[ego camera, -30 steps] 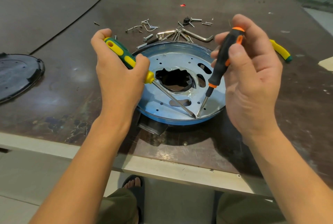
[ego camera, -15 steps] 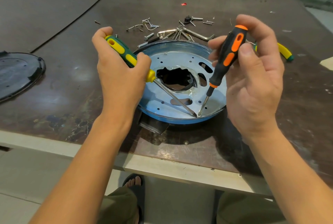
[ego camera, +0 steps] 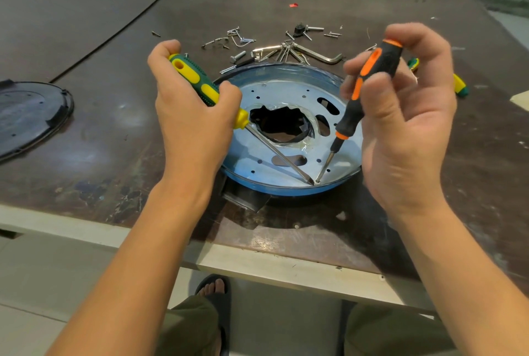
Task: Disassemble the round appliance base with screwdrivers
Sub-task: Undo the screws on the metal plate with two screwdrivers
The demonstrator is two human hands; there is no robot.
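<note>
Blue-rimmed base (ego camera: 274, 89) dead ahead | left hand (ego camera: 189, 118) grips green driver (ego camera: 197, 80), shaft slanting right | right hand (ego camera: 406, 132) pinches orange driver (ego camera: 369, 80), steep | tips meet at near rim, nearer right hand

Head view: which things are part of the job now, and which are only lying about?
In use: base; green screwdriver, gripped by the left hand; orange screwdriver, held by the right hand. Both tips meet near the base's front rim.

Lying about: screws; hex key; black cover; third screwdriver, behind the right hand.
</note>
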